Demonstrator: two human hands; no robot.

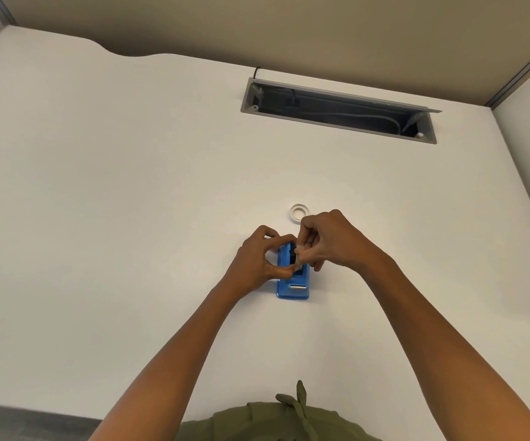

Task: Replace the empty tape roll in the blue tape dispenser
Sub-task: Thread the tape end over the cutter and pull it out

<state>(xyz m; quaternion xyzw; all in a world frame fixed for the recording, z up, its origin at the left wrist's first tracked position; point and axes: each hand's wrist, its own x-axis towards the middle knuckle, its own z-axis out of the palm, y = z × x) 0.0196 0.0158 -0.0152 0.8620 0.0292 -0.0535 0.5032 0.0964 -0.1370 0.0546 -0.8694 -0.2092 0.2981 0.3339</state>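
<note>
The blue tape dispenser (292, 286) lies flat on the white desk, its metal cutter toward me. Both hands meet over its far end. My left hand (259, 262) curls around the dispenser's left side, thumb and fingers pinched at the roll slot. My right hand (327, 240) pinches a pale tape roll (299, 253) with a black hub at the slot; fingers hide most of it. A bare white ring, the empty core (297, 213), lies flat on the desk just beyond my right hand.
An open grey cable tray (337, 111) with cords is set into the desk at the back. Beige partition walls close the far and right sides. The white desk (114, 186) spreads wide to the left.
</note>
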